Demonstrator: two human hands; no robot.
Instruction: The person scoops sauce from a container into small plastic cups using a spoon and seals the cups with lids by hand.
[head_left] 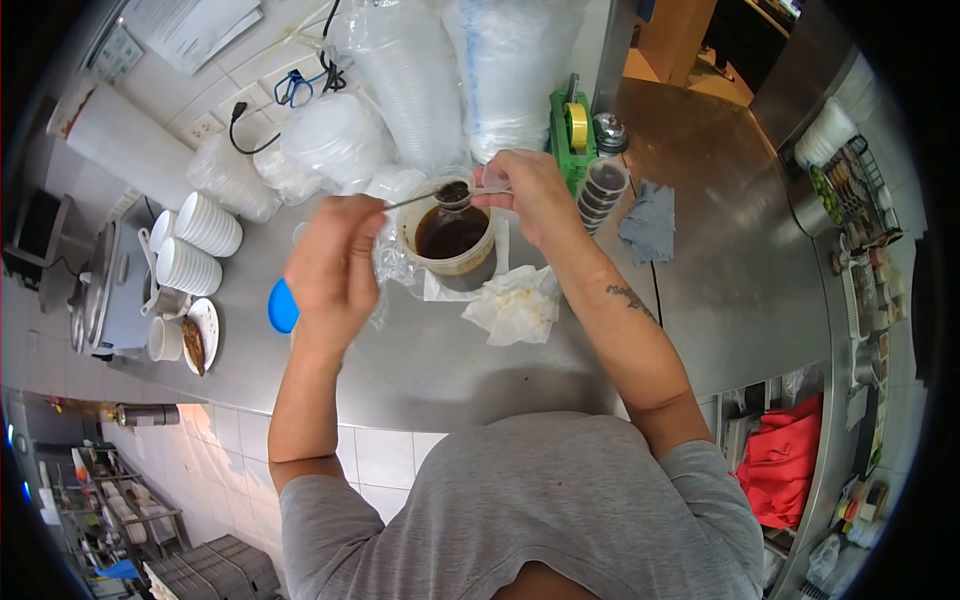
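Note:
My left hand (335,255) is closed around the thin handle of a metal spoon (408,201). The spoon reaches right, over a clear plastic tub (462,265) of dark brown liquid (447,236). Dark liquid shows at the spoon's bowl end, above the tub. There my right hand (532,190) pinches a small clear plastic cup (494,186) by its side, close to the spoon. How full the cup is, I cannot tell. Under and beside the tub lies crumpled white paper (513,304), with clear plastic wrap (393,266) on its left.
Nested clear cups (603,192) and a grey cloth (650,222) lie to the right, near a green tape dispenser (570,130). Leftward are a blue lid (284,306), stacked white cups (188,266) and a white plate (204,325). Bagged containers (405,80) line the back.

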